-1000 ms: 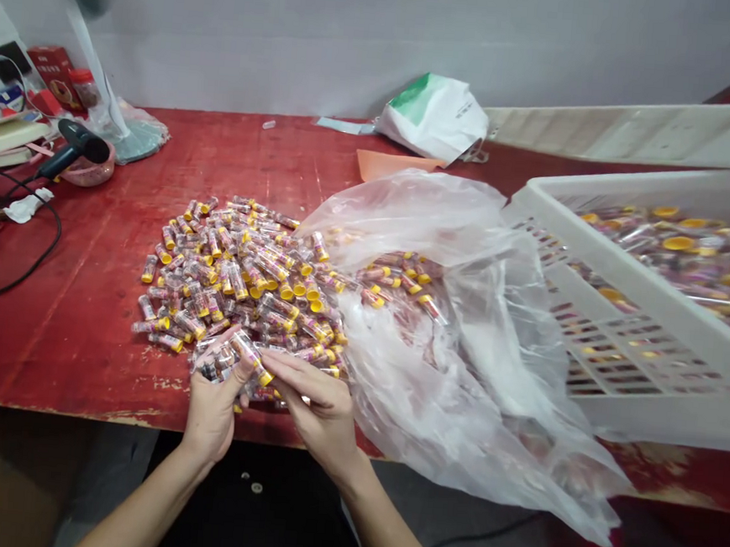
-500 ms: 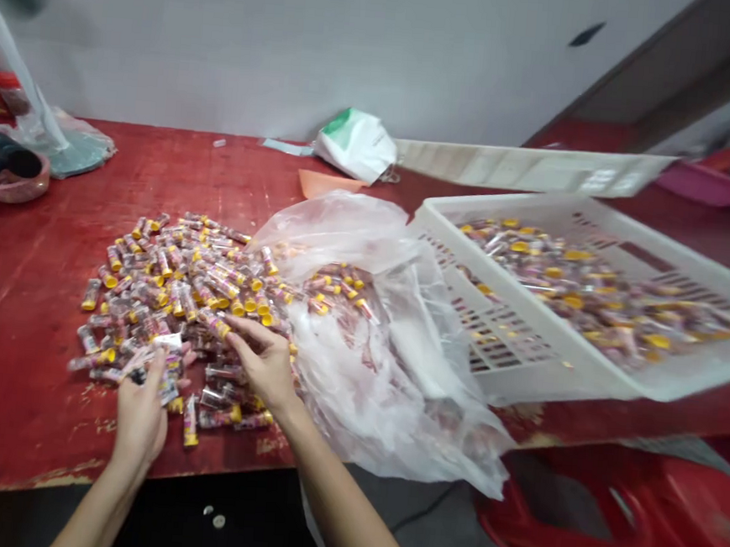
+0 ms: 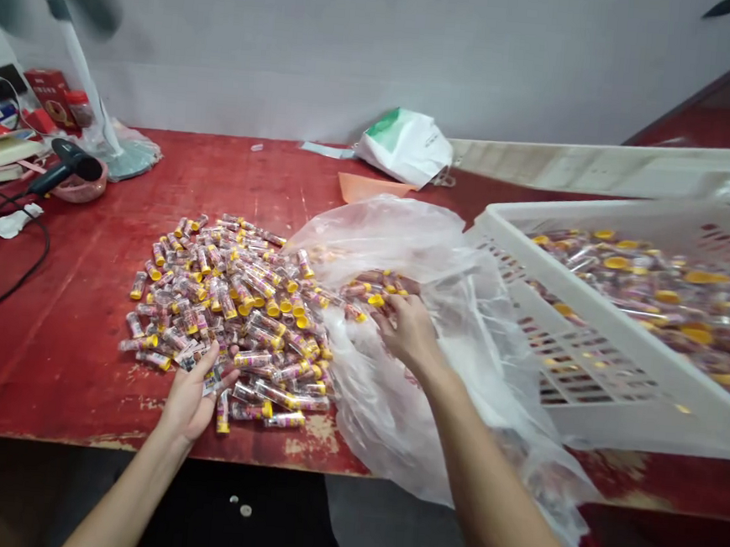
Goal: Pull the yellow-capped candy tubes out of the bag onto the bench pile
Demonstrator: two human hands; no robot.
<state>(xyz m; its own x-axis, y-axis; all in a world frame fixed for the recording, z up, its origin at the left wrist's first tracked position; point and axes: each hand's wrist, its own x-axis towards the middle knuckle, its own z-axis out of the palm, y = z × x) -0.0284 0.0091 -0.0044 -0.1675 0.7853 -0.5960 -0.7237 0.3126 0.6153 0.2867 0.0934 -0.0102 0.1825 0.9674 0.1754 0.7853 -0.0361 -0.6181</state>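
Observation:
On the red table (image 3: pixel 86 285) lies a big heap of small clear tubes (image 3: pixel 231 280) with yellow caps and pink-purple printed wrapping. At the heap's front edge my left hand (image 3: pixel 192 395), palm up, grips a few small printed slips (image 3: pixel 192 357); their exact kind is unclear. My right hand (image 3: pixel 412 332) reaches over the mouth of a clear plastic bag (image 3: pixel 400 226), close to more capped tubes (image 3: pixel 373 291) lying inside it. Its fingers point down and are partly hidden and blurred, so whether a tube is between them does not show.
A white perforated crate (image 3: pixel 551 322) full of similar tubes stands at right. Behind the bag are an orange scoop-like piece (image 3: pixel 371 190) and a white-green bag (image 3: pixel 406 146). A fan (image 3: pixel 90 75), a hair dryer (image 3: pixel 70 166) and its cable occupy the left.
My right hand has moved right from the heap, where it pinched a tube, to the bag's opening. My left hand still holds the slips. The view has turned left.

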